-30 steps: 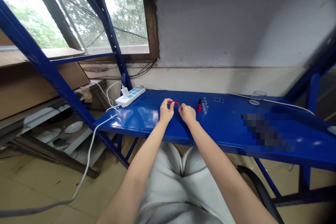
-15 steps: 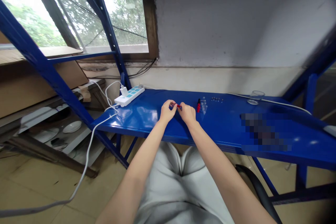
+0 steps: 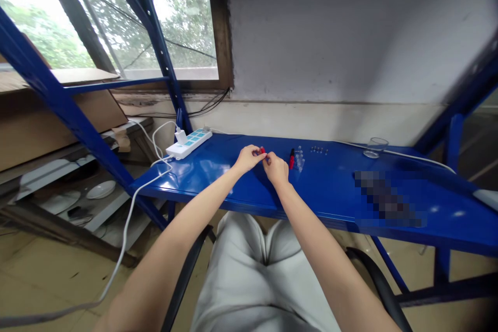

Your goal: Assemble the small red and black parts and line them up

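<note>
My left hand (image 3: 248,158) is closed in a pinch over the blue tabletop, with a small red piece (image 3: 262,150) showing at its fingertips. Right against those fingertips is my right hand (image 3: 276,169), its thumb and fingers also pinched together. What the right fingers hold is too small and hidden to make out. To the right of it lies a red and black tube-like piece (image 3: 291,158). Beside that stand several small clear plastic pieces (image 3: 299,160). Farther right, several tiny metallic bits (image 3: 319,150) are set out in loose rows.
A white power strip (image 3: 189,143) with a plugged-in charger lies at the left end of the blue table (image 3: 229,187). On the right are a clear glass cup (image 3: 375,147) and a blurred-out dark object (image 3: 389,199). A white cable (image 3: 418,157) runs along the back edge.
The red piece between my hands has tipped from lying across to more upright, and more of it shows at my left fingertips. My left forearm has swung out to the left.
</note>
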`<control>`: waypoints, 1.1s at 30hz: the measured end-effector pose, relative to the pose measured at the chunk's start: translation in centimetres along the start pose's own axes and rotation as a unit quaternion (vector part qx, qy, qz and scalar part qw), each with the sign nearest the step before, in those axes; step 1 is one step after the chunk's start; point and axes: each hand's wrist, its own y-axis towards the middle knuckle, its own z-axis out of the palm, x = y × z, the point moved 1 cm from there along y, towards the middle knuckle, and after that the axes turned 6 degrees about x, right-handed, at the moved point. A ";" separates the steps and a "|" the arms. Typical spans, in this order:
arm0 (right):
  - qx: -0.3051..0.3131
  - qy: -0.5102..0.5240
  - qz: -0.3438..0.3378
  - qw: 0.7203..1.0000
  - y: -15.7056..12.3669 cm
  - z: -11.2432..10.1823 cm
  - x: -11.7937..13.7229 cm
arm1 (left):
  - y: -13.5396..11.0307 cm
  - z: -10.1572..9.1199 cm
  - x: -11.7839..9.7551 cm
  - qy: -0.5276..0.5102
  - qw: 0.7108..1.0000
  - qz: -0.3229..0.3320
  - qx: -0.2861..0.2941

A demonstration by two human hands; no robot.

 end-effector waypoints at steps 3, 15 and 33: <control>0.009 0.007 0.006 1.000 0.0 -0.1 -0.1 | 0.6 -0.5 -0.5 0.077 0.995 -0.006 0.058; 0.017 0.037 0.014 0.999 -0.1 -0.2 0.0 | 1.2 -2.0 3.6 0.212 0.962 -0.170 0.020; 0.007 0.059 0.013 0.998 -0.4 -0.5 0.2 | -0.4 -1.8 4.2 0.254 0.932 -0.257 -0.025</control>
